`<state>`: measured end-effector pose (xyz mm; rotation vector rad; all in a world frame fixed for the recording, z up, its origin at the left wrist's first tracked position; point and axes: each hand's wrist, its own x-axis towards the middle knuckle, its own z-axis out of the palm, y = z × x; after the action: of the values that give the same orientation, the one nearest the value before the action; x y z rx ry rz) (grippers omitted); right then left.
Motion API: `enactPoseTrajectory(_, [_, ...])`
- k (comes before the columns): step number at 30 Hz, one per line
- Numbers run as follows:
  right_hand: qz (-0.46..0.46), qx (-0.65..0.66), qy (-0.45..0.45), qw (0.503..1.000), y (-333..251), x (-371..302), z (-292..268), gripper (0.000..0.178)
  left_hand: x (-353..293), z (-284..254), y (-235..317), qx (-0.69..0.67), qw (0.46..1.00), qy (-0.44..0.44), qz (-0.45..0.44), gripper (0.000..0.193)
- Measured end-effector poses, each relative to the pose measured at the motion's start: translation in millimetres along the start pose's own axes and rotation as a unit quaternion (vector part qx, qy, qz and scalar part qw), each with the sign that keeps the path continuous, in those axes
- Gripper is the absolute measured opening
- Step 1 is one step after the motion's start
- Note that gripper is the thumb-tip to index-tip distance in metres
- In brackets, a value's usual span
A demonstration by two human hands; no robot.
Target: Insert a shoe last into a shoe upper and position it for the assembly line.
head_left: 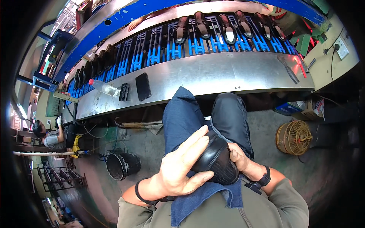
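Observation:
A black shoe (220, 161) with a perforated mesh panel and a smooth, shiny part rests in my lap. My left hand (178, 165) lies along its left side, fingers stretched out and thumb spread apart over the mesh. Around the right side my right hand (238, 159) is closed on the shoe, its thumb bent near the edge; its other fingers are partly hidden. Beneath the shoe lies a dark blue cloth (197, 203) with a frayed edge, across my lap. The underside of the shoe is out of sight.
Ahead runs a metal bench (197, 78) with a bottle (103, 88), a phone (143, 86), a black case (124, 92) and pincers (289, 70). Beyond it, shoes (229, 30) ride on blue racks. A black bucket (122, 166) and a caged fan (294, 137) flank me. Another person (53, 138) works far left.

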<state>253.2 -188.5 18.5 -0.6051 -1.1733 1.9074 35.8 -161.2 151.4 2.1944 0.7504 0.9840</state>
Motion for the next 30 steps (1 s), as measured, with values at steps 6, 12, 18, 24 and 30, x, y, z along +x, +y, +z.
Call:
enactPoseTrajectory(6, [0.004,0.003,0.018,1.0,10,-5,-10,0.097,5,17,-8,0.049,0.998,0.037,0.033,0.081])
enactPoseTrajectory(12, [-0.026,0.227,0.078,0.971,-3,-2,-3,0.092,13,42,-18,-0.057,0.997,0.054,-0.014,0.094])
enactPoseTrajectory(18, [-0.008,0.264,0.182,0.947,-9,5,8,0.087,32,28,-17,0.039,0.999,0.025,0.008,0.088])
enactPoseTrajectory(24, [-0.015,0.49,0.008,0.872,-2,6,1,0.084,38,12,-35,-0.038,0.998,-0.031,-0.027,0.066])
enactPoseTrajectory(30, [-0.022,0.496,0.047,0.866,0,14,-2,0.076,31,15,-17,0.017,0.999,-0.027,-0.035,0.064])
